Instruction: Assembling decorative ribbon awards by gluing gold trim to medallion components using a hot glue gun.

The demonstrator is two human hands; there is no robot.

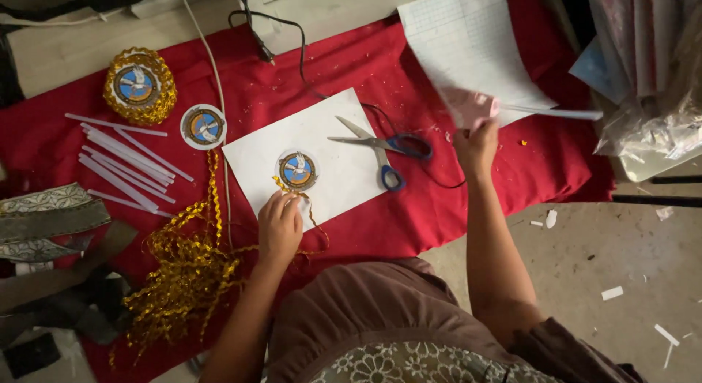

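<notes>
The left hand rests at about six o'clock of the white sheet, its fingers curled down and pressing on the lower edge of a round badge with a white bird on blue. The fingers also pinch the end of a gold ribbon, which runs off toward eight o'clock into a loose tangled heap on the red cloth. The badge lies flat near the bottom left of the sheet, touching the fingertips.

The right hand is raised at about two o'clock from the badge, closed around a blurred pinkish thing with a thin white stick pointing toward three o'clock. What exactly that pinkish thing is I cannot tell. Behind it, at twelve o'clock, lies a sheet of squared paper.

Blue-handled scissors lie shut on the white sheet, between the two hands, at three o'clock from the badge. At nine to ten o'clock a second badge lies bare on the cloth, and farther out a third badge is ringed with gold trim. Below them a scatter of white sticks lies side by side. A black cable trails in from twelve o'clock.
</notes>
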